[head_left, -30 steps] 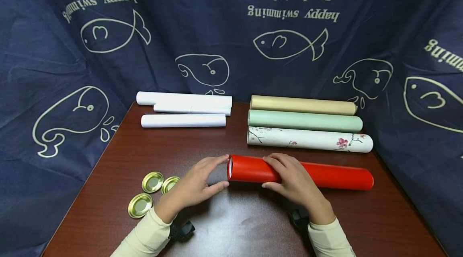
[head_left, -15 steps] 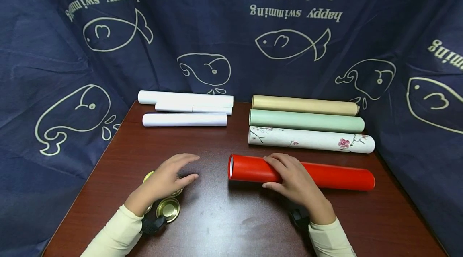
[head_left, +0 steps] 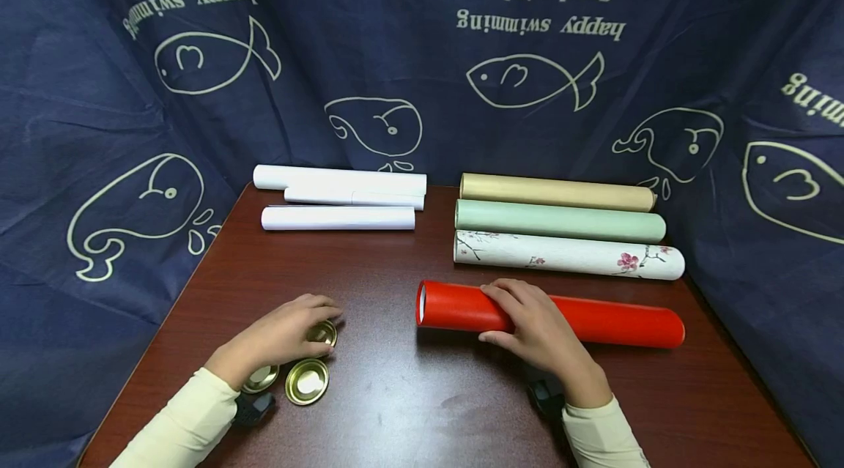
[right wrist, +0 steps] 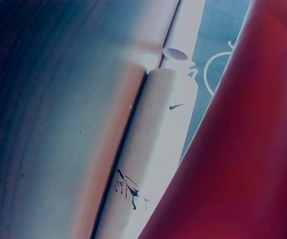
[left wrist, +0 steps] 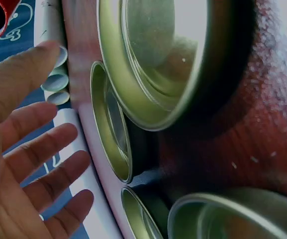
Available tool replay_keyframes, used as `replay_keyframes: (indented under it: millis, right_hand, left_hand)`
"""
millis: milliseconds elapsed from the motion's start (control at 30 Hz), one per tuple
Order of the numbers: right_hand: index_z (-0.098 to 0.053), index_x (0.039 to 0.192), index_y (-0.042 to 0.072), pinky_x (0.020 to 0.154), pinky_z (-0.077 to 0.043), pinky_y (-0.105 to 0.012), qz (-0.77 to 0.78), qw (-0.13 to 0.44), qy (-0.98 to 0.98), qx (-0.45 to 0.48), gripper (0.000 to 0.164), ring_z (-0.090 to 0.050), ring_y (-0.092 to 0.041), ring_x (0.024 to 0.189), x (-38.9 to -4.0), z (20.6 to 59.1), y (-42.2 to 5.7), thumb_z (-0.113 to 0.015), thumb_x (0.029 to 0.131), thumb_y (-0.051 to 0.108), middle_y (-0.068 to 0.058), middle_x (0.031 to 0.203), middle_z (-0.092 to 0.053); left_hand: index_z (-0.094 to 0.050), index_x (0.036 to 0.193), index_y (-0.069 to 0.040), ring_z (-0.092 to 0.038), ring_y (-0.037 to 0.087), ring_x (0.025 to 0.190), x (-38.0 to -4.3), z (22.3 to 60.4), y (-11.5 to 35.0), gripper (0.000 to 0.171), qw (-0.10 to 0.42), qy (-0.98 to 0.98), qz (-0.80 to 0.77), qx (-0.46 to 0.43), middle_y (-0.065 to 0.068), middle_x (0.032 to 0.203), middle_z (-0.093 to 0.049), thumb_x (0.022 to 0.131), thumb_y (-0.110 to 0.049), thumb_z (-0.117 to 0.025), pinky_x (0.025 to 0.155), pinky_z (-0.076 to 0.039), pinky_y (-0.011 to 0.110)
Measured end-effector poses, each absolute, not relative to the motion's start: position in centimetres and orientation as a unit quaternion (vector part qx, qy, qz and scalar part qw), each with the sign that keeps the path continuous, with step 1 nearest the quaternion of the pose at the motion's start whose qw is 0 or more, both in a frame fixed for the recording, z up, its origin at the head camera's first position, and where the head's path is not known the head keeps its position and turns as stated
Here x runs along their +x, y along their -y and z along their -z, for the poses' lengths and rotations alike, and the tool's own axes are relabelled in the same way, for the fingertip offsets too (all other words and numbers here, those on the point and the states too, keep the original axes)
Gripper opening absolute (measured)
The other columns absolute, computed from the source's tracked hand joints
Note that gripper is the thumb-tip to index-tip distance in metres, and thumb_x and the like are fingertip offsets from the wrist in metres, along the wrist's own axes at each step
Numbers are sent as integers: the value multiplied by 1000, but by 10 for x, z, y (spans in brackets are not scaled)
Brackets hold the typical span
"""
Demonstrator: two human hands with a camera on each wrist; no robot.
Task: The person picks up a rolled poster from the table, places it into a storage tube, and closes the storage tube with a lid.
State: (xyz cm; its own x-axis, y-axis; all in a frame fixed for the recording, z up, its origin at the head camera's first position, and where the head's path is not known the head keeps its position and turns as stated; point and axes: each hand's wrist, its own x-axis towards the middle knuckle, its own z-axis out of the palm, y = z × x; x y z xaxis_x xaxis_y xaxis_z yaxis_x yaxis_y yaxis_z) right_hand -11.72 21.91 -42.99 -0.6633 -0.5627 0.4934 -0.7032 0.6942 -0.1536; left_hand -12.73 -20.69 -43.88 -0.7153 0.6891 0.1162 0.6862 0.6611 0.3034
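Note:
Several round gold metal lids (head_left: 307,381) lie at the left of the table, partly covered by my left hand (head_left: 280,336). One lid (head_left: 323,333) shows between its thumb and fingers. In the left wrist view the fingers (left wrist: 48,149) are spread, with nothing between them, beside the nearest lid (left wrist: 150,59). My right hand (head_left: 532,325) grips a red poster tube (head_left: 616,320), fingers over the top and thumb on the near side. The tube's left end is uncapped and faces the lids. In the right wrist view the red tube (right wrist: 238,144) fills the right side.
Behind the red tube lie a white floral tube (head_left: 567,254), a green tube (head_left: 560,220) and a gold tube (head_left: 557,191). White paper rolls (head_left: 338,218) lie at the back left. A dark blue curtain (head_left: 422,43) with fish drawings surrounds the table (head_left: 395,409).
My left hand has moved left, away from the red tube's uncapped end, and come down over the lids. The lids have shifted under it. The right hand keeps its hold on the tube.

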Motion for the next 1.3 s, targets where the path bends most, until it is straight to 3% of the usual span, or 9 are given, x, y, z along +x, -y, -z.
replay_keyframes:
  millis: [200,433,933,1300]
  right_hand:
    - [-61,128,9,90,-49,-49,-170,208,896,354,73,-60,-30,105,-117,431,-218,-89,69,41,-10,120,-61]
    - [-61,128,9,90,-49,-50,-167,204,898,352,73,-60,-30,106,-117,431,-218,-88,69,43,-10,120,-61]
    - [-61,129,9,92,-49,-50,-165,201,901,348,74,-60,-31,107,-116,432,-219,-89,68,42,-10,120,-61]
    - [-61,129,9,92,-49,-50,-165,203,900,349,74,-59,-30,107,-117,431,-220,-90,68,41,-10,120,-61]
  left_hand:
    - [-70,117,-5,-59,23,99,-125,439,209,52,14,-916,-139,375,2,110,-63,75,-32,-85,84,-51,42]
    - [-72,115,-6,-57,20,93,-121,441,209,52,18,-923,-141,357,0,107,-63,72,-31,-87,78,-50,40]
    - [-72,113,-6,-58,22,95,-119,443,206,49,14,-935,-121,333,0,103,-60,72,-30,-86,75,-51,42]
    - [-68,120,1,-57,26,107,-129,433,193,50,-21,-915,-209,343,6,115,-61,78,-21,-84,94,-48,43]
